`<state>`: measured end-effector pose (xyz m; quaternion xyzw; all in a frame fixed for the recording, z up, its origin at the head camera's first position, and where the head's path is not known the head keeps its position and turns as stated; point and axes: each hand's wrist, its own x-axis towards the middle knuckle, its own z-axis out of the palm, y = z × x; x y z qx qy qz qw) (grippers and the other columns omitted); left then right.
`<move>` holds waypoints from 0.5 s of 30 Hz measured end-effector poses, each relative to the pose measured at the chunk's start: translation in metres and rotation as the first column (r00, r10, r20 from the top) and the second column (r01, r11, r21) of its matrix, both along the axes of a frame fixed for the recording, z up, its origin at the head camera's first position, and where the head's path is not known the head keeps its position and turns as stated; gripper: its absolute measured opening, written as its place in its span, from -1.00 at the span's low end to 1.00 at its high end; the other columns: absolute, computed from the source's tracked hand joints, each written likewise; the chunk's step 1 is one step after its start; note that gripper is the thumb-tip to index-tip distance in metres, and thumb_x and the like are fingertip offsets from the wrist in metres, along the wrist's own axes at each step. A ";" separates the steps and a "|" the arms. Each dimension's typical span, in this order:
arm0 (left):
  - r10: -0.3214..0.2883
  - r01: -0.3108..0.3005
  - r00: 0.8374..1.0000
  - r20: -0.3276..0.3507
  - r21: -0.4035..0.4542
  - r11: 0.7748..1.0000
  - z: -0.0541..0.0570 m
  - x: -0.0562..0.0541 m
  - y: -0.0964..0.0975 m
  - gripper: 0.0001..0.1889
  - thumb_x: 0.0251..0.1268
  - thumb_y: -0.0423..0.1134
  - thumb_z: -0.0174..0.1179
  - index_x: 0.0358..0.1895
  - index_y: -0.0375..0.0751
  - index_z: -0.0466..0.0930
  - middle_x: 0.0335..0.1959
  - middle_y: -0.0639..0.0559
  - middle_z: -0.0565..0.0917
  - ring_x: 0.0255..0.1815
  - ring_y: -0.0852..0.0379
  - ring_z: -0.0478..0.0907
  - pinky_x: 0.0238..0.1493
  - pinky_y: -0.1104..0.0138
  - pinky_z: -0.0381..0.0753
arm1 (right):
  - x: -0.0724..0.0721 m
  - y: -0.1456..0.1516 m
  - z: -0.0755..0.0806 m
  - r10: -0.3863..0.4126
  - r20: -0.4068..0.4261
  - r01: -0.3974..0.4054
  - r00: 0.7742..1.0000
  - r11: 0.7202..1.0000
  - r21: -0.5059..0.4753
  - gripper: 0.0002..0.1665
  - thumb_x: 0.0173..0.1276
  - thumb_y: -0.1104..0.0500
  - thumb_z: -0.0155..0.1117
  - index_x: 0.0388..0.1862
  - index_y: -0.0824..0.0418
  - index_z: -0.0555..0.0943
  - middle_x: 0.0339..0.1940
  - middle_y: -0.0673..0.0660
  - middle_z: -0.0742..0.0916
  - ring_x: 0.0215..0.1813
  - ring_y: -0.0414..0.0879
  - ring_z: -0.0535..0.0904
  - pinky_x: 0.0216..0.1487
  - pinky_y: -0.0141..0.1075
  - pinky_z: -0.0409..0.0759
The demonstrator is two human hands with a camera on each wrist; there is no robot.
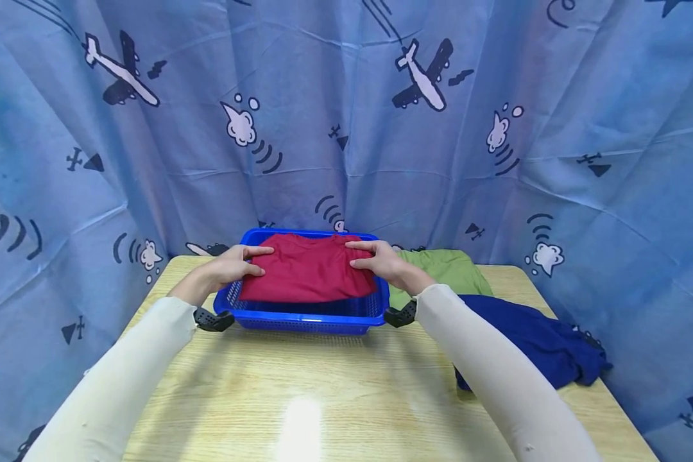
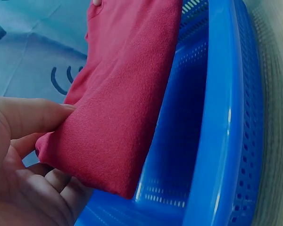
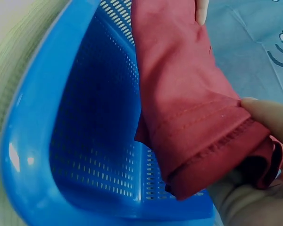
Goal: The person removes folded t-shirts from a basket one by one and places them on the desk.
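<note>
A folded red garment (image 1: 308, 269) hangs over the blue plastic basket (image 1: 306, 319), held at both ends. My left hand (image 1: 233, 264) pinches its left end, thumb on top and fingers beneath, as the left wrist view shows on the red cloth (image 2: 118, 103). On the other side my right hand (image 1: 384, 262) pinches the right end. The right wrist view shows stitched hems on that end of the cloth (image 3: 203, 132) and the thumb on top of it. Below the garment, the basket's perforated inside (image 3: 99, 127) shows; part of its floor is hidden by the cloth.
To the right of the basket lies a green cloth (image 1: 450, 269), partly behind my right hand. A dark blue garment (image 1: 531, 333) lies at the table's right edge, partly covered by my right sleeve. A patterned blue curtain (image 1: 300, 128) hangs behind the wooden table (image 1: 254, 398).
</note>
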<state>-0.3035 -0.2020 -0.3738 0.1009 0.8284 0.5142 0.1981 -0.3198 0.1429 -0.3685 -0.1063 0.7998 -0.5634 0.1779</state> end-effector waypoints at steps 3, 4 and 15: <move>-0.005 0.005 1.000 -0.019 -0.001 1.000 0.003 0.001 0.003 -0.29 0.35 -0.45 0.13 0.58 -0.19 0.19 0.63 -0.32 0.04 0.48 -0.18 0.22 0.03 0.43 0.52 | 0.002 0.004 0.004 0.003 -0.014 -0.003 1.000 1.000 -0.008 -0.34 0.45 0.36 0.23 0.51 0.18 0.41 0.49 0.28 0.48 -0.19 -0.34 0.65 -0.16 -0.45 0.66; -0.005 0.005 1.000 -0.029 -0.002 1.000 0.004 0.001 0.004 -0.29 0.35 -0.45 0.13 0.58 -0.19 0.20 0.62 -0.33 0.05 0.47 -0.18 0.22 0.02 0.43 0.52 | 0.003 0.006 0.006 0.004 -0.019 -0.004 1.000 1.000 -0.009 -0.34 0.45 0.36 0.23 0.51 0.18 0.41 0.51 0.27 0.46 -0.19 -0.34 0.65 -0.16 -0.45 0.66; -0.013 0.014 0.998 -0.056 0.016 1.000 0.013 0.005 0.015 -0.26 0.31 -0.49 0.14 0.57 -0.20 0.20 0.62 -0.30 0.09 0.36 -0.15 0.34 -0.03 0.50 0.52 | 0.009 0.020 0.018 0.019 -0.045 -0.019 0.999 1.000 0.007 -0.34 0.47 0.33 0.21 0.53 0.16 0.39 0.55 0.25 0.42 -0.14 -0.34 0.66 -0.13 -0.45 0.66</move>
